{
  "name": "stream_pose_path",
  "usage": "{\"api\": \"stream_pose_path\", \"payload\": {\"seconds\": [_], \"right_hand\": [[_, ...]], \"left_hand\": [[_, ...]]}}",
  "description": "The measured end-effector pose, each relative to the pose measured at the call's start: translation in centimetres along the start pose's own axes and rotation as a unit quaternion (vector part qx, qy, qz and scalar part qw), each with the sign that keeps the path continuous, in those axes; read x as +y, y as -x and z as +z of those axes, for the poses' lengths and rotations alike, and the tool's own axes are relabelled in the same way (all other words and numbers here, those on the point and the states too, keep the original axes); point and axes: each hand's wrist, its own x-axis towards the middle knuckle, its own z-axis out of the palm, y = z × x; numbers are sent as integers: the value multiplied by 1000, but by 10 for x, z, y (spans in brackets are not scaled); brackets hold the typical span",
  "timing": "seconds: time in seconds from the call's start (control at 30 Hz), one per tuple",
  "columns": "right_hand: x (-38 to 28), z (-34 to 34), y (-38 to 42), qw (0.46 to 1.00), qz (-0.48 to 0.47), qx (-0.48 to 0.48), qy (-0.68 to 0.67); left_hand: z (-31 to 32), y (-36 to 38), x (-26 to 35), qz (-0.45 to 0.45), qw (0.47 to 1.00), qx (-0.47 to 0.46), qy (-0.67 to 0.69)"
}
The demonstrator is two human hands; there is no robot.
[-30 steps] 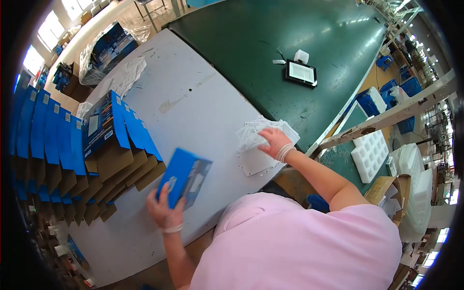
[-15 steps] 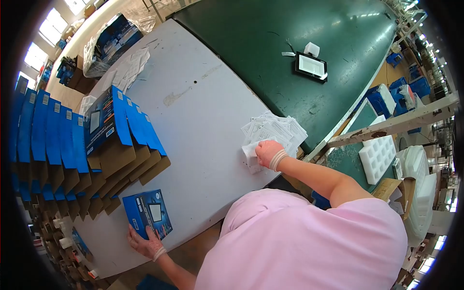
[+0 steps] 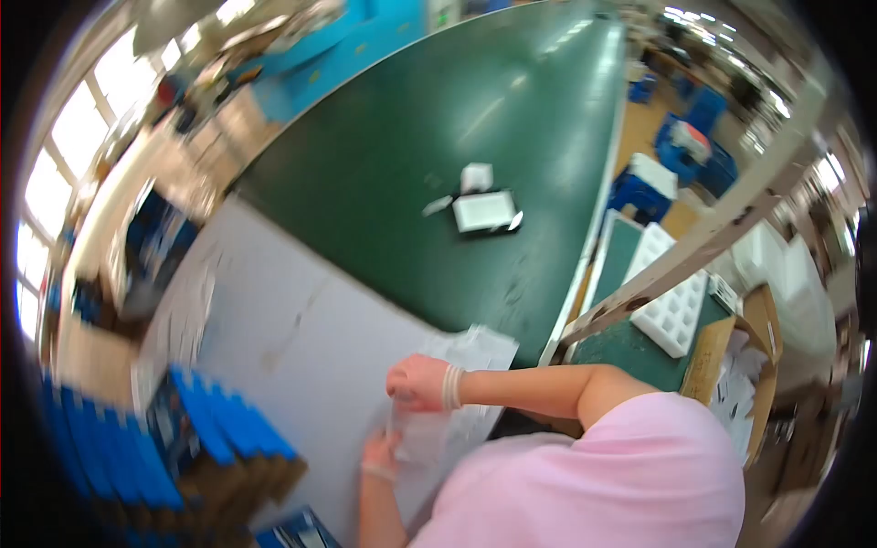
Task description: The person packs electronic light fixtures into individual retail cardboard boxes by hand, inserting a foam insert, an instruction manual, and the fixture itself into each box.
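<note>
The view is blurred by head motion. My right hand is closed on the top of a white leaflet just above the grey table. My left hand grips the same leaflet at its lower left edge. The pile of white leaflets lies just right of my right hand, at the table's edge. A blue printed box lies flat near the table's front edge, below my left hand and apart from it.
A row of flattened blue cartons leans at the left of the table. Beyond the table runs a green belt carrying a black-framed flat lamp. White foam trays and a cardboard box stand at the right.
My left hand has let go of the blue box and come up to the leaflet. My right hand has lifted one leaflet off the pile toward the left. The camera swung upward.
</note>
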Motion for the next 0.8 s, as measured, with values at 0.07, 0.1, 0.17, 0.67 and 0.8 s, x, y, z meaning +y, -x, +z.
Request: {"api": "stream_pose_path", "payload": {"seconds": [0.07,0.1,0.17,0.67,0.8], "right_hand": [[81,-40,-14,971,177,160,-32],[109,-75,-16,933,279,227,2],[188,-120,-12,826,455,333,14],[403,-189,30,693,678,199,-143],[366,-160,-1,702,563,334,-281]], "left_hand": [[24,-28,-17,-43,982,-63,171],[45,-41,-26,-33,979,-72,190],[71,-60,-45,-26,986,-20,161],[22,-99,-73,-19,985,173,0],[3,-117,-97,61,984,132,99]]}}
